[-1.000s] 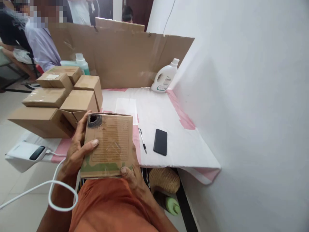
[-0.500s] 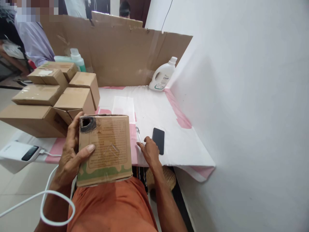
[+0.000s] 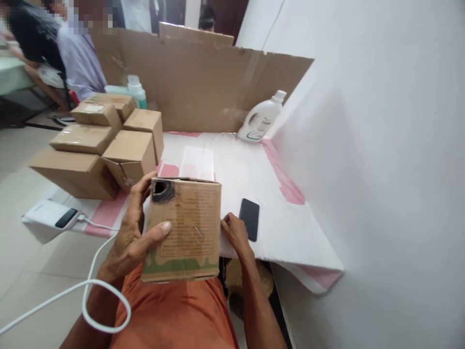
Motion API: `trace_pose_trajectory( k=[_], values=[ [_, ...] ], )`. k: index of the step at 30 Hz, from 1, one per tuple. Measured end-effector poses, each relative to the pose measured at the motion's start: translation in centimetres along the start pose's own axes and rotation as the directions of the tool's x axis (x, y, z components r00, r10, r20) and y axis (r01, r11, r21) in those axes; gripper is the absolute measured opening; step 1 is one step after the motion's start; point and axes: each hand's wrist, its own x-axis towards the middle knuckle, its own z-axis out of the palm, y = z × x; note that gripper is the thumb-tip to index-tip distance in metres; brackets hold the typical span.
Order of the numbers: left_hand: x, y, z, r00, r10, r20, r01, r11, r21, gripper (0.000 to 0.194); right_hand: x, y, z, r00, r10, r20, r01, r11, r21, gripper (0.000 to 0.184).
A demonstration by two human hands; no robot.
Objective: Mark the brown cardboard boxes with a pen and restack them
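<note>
A taped cardboard box [image 3: 185, 228] with printed text, a green band and a blackened patch at its top corner rests on my lap at the table's near edge. My left hand [image 3: 132, 242] grips its left side, thumb lying across the printed face. My right hand [image 3: 238, 235] sits at the box's right edge, fingers curled on the white table cover [image 3: 232, 165]; what they hold is hidden. A black phone [image 3: 249, 212] lies flat just beyond that hand.
Several sealed brown boxes [image 3: 94, 150] are stacked at the table's left. A cardboard screen [image 3: 196, 82] stands at the back, with a white jug [image 3: 261, 118] and a teal bottle [image 3: 136, 89]. A power bank [image 3: 51, 215] with white cable [image 3: 90, 291] lies left. Other people [image 3: 80, 53] sit beyond. White wall right.
My right hand left the box's bottom edge, reached to the pen by the phone, then drew back beside the box. The pen no longer shows on the table. The view shifted slightly.
</note>
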Motion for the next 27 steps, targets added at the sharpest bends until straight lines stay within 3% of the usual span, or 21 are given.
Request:
trace_pose_trajectory(
  k=[7,9,10,12,14,16,18,20,22,27],
  values=[
    [-0.1,1.1,0.6,0.998,0.006,-0.066,0.003,0.990,0.141,0.049,0.3,0.5,0.1,0.991,-0.126,-0.034,0.130,0.977,0.172,0.025],
    [-0.1,1.5,0.9,0.996,0.005,-0.089,0.011,0.983,0.181,0.045,-0.4,-0.2,-0.6,0.989,-0.104,-0.104,0.136,0.918,0.372,0.032],
    [-0.2,1.6,1.0,0.995,0.004,-0.095,0.014,0.983,0.185,0.043,-1.0,-0.8,-1.3,0.984,-0.064,-0.166,0.143,0.841,0.522,0.035],
    [-0.2,1.8,1.2,0.995,0.001,-0.098,0.016,0.985,0.173,0.041,-3.1,-2.5,-3.2,0.953,0.049,-0.300,0.221,0.563,0.796,0.042],
    [-0.2,1.9,1.4,0.994,0.001,-0.106,0.015,0.988,0.151,0.041,-5.8,-4.7,-5.8,0.912,0.071,-0.404,0.367,0.298,0.881,0.042],
    [-0.3,1.9,1.6,0.993,0.001,-0.118,0.016,0.990,0.138,0.041,-8.6,-7.2,-8.2,0.894,-0.092,-0.439,0.447,0.103,0.888,0.033],
    [-0.3,1.9,1.8,0.991,0.005,-0.135,0.013,0.991,0.131,0.041,-11.0,-9.3,-9.6,0.846,-0.285,-0.451,0.465,-0.019,0.885,0.020],
    [-0.5,2.0,2.0,0.990,0.010,-0.141,0.008,0.991,0.131,0.041,-12.6,-10.9,-9.8,0.789,-0.410,-0.457,0.476,-0.062,0.877,0.012],
    [-0.6,2.2,2.3,0.991,0.015,-0.134,0.003,0.991,0.135,0.040,-13.4,-11.9,-9.3,0.757,-0.452,-0.472,0.503,-0.059,0.863,0.011],
    [-1.0,2.2,2.7,0.991,0.032,-0.130,-0.013,0.989,0.145,0.040,-13.4,-12.7,-7.5,0.723,-0.402,-0.562,0.588,-0.069,0.806,0.009]
  ],
)
